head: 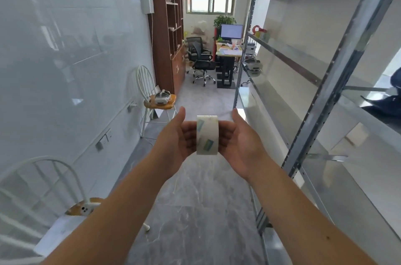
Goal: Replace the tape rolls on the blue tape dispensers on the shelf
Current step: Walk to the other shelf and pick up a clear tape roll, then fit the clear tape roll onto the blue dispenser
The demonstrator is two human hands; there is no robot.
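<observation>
A roll of clear tape (207,134) with small blue-green label marks stands on edge between my two palms, held out in front of me over the floor. My left hand (176,136) presses its left side, and my right hand (239,139) presses its right side, fingers of both stretched forward. The metal shelf (325,82) runs along my right. No blue tape dispenser shows clearly; a dark blue shape (390,102) lies at the far right on a shelf level, cut off by the frame edge.
A white chair (152,93) with a headset on its seat stands by the left wall, another white chair (43,188) is at near left. A desk with a monitor (231,31) and an office chair (200,58) fill the far end. The grey floor aisle runs between.
</observation>
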